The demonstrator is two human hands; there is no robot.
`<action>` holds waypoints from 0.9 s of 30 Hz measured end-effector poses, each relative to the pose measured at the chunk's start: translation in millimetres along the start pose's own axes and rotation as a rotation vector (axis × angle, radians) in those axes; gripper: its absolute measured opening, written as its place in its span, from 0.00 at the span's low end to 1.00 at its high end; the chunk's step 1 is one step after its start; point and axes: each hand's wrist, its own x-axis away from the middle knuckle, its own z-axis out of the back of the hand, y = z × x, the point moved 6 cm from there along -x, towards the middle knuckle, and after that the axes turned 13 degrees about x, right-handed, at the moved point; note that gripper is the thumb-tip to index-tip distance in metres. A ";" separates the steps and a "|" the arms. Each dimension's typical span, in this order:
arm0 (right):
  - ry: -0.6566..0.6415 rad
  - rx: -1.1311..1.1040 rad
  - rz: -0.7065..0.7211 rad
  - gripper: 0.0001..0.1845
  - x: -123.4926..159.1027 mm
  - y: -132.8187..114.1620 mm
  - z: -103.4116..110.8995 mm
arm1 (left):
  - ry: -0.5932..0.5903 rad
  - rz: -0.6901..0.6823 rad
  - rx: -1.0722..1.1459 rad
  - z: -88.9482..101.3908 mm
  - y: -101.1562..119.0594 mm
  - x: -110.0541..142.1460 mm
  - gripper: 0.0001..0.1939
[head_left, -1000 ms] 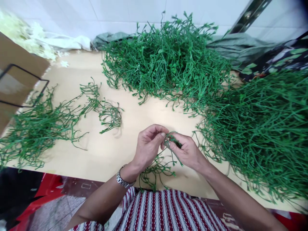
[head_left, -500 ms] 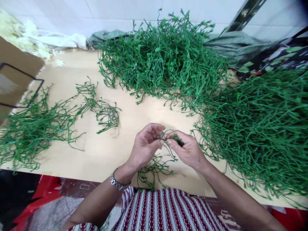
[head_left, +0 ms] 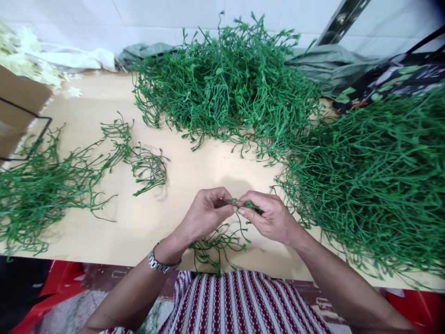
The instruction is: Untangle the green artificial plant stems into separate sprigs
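Note:
Above the front part of the table, my left hand and my right hand meet, thumbs and fingertips pinched close together. Between them runs a thin green artificial plant stem, gripped from both sides. Part of it is hidden in each palm, and a strand hangs down below the fingertips. Under my hands, near the table edge, lies a small bunch of green stems. Another small curled bunch rests to the left of my hands.
A large heap of green stems fills the back, another heap the right. A looser pile lies left beside a cardboard box. White flowers sit at the back left. The pale table ends before my striped top.
My left hand's fingers have closed from a loose curl to a pinch on the stem. The right hand keeps its pinch. The whole view has shifted slightly.

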 end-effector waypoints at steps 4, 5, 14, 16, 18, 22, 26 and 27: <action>0.032 0.061 -0.016 0.05 0.2 0.0 1.4 | 0.046 -0.108 -0.031 2.0 7.5 3.4 0.01; 0.048 0.067 -0.029 0.05 0.6 0.0 1.2 | 0.052 -0.109 -0.008 2.3 6.8 3.9 0.01; 0.180 0.161 -0.004 0.04 8.8 -8.6 -1.3 | 0.074 -0.056 0.037 3.3 -1.9 4.9 0.05; 0.182 0.205 0.041 0.04 9.5 -9.6 -1.0 | 0.089 -0.096 0.001 3.7 0.0 5.5 0.06; 0.155 0.260 0.085 0.07 9.2 -9.4 -1.9 | 0.084 -0.134 -0.099 3.2 2.6 5.8 0.06; 0.033 0.302 0.164 0.11 7.2 -8.5 -6.8 | 0.046 -0.184 -0.288 0.7 7.0 5.0 0.07; 0.001 0.187 0.082 0.09 4.9 -3.6 -5.3 | 0.063 -0.249 -0.327 -1.0 12.1 5.9 0.07; -0.005 0.157 0.047 0.08 4.5 -2.0 -5.4 | 0.076 -0.269 -0.360 -1.7 13.7 6.5 0.07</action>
